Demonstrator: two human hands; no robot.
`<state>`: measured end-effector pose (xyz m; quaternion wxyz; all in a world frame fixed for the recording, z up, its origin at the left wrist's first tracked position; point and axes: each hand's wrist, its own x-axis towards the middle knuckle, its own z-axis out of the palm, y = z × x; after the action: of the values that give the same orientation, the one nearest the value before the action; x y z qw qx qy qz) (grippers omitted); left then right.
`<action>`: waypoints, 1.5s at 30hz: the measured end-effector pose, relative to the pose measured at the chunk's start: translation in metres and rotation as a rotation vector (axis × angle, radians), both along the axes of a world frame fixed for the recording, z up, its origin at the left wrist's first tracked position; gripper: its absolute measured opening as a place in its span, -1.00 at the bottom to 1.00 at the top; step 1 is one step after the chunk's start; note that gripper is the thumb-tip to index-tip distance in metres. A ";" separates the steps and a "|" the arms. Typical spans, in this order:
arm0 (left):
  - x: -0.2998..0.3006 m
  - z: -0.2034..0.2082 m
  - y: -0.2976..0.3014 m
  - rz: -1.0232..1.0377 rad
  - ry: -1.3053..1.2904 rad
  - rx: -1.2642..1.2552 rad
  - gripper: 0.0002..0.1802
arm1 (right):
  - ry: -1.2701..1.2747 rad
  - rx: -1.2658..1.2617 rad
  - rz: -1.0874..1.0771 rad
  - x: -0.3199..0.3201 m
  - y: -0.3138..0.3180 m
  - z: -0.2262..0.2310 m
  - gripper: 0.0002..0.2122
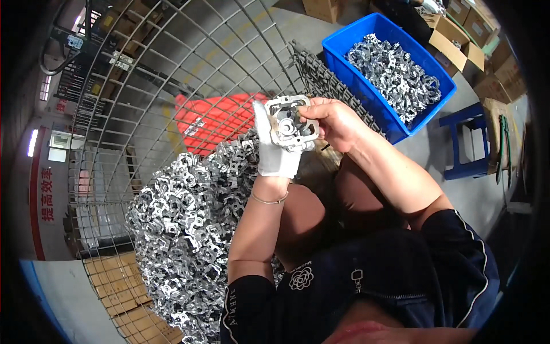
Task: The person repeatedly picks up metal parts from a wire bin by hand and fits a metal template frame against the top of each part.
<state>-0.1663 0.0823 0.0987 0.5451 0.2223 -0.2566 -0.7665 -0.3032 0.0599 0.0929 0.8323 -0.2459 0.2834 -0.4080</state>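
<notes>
A silvery cast-metal housing [286, 127], roughly square with a round opening in it, is in my left hand [277, 159]. That hand wears a white glove, and its fingers are closed around the piece from behind and the left. My right hand [339, 121] is bare and pinched, with thumb and forefinger at the housing's right edge. A short dark tip shows under the right fingers, but what they pinch is mostly hidden. Left of my knees, a big heap of similar metal castings [189, 229] lies in a wire mesh cage [215, 43].
A blue plastic bin [409, 133] full of metal castings stands beyond the cage, at the far right. Nearby are a blue stool [467, 140] and cardboard boxes [447, 43]. Red cloth or sacking [215, 117] lies beyond the heap. Another person's gloved hand [431, 7] shows at the top right.
</notes>
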 end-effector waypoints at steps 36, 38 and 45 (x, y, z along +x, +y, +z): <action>0.050 -0.105 -0.043 -0.202 0.199 0.105 -0.54 | -0.522 -0.091 0.007 -0.005 0.013 0.016 -0.93; -0.006 -0.042 -0.060 -0.868 -0.046 0.025 -0.49 | -0.622 -0.163 0.128 -0.018 0.008 -0.006 -0.92; -0.104 -0.012 -0.106 -0.487 -0.289 0.153 -0.16 | -0.816 -0.264 0.149 -0.021 0.003 -0.009 -0.91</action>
<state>-0.2706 -0.0240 0.0864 0.2846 0.3017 -0.3188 -0.8522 -0.3242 0.0629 0.0842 0.8647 -0.1887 -0.1418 -0.4433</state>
